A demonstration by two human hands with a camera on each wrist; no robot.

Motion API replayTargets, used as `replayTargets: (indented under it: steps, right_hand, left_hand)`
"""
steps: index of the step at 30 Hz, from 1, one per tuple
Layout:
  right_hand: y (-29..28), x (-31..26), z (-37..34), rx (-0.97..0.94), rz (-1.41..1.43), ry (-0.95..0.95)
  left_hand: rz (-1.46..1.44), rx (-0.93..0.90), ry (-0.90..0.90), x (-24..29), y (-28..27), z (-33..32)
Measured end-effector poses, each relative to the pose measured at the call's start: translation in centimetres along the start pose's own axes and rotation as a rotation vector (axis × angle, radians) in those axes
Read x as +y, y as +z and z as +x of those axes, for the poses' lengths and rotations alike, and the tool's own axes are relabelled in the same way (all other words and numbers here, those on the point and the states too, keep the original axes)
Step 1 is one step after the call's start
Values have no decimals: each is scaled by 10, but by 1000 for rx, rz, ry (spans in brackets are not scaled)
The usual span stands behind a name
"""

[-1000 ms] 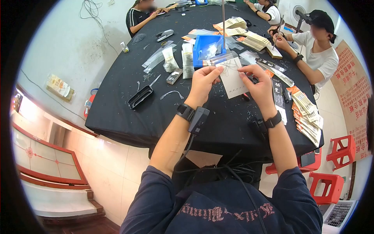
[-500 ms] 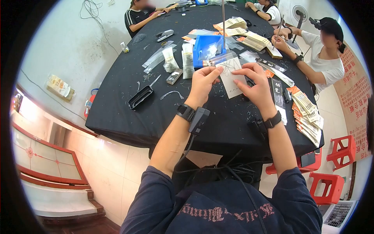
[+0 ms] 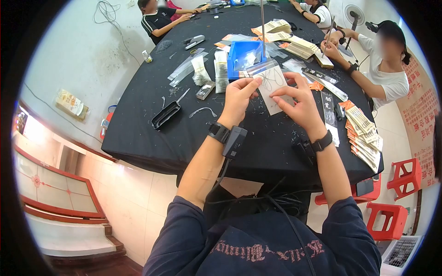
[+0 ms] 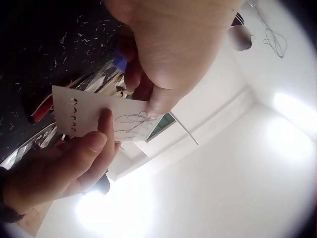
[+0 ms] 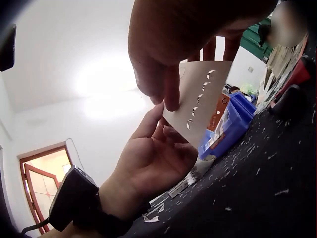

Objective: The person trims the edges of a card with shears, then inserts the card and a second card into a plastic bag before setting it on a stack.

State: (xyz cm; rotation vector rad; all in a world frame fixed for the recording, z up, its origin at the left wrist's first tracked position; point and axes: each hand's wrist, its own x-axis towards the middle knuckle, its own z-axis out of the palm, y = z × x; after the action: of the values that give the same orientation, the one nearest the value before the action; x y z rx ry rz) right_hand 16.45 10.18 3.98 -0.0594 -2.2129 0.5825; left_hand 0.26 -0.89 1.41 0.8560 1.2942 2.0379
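A white card (image 3: 276, 81) is held up over the black table, with loops of thin line (image 4: 130, 123) lying on its face and a row of small curved slots (image 5: 199, 94) near its lower edge. My left hand (image 3: 239, 99) pinches the card's upper left corner between thumb and fingers. At the card's right side is my right hand (image 3: 305, 105), index finger and thumb bent over the face, other fingers behind. Those two fingertips are close together below the loops; I cannot tell whether they pinch the line. A clear plastic strip (image 3: 263, 67) shows at the card's top.
A blue bin (image 3: 233, 62) and an upright rod (image 3: 263, 27) stand just beyond the hands. A black case-like object (image 3: 166, 114) and a stapler (image 3: 194, 41) lie left. Printed packets (image 3: 363, 133) spread at right. Another person (image 3: 386, 76) sits right.
My right index finger and thumb have moved left from the card's right edge onto its face, below the loops. The left hand keeps its pinch on the corner.
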Motion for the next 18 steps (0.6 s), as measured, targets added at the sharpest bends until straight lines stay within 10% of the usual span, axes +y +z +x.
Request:
replayTargets:
  steps: [18]
  right_hand:
    - [-2,0,3,108,-95,2]
  left_hand:
    - [19,-24,2,-1,-1,1]
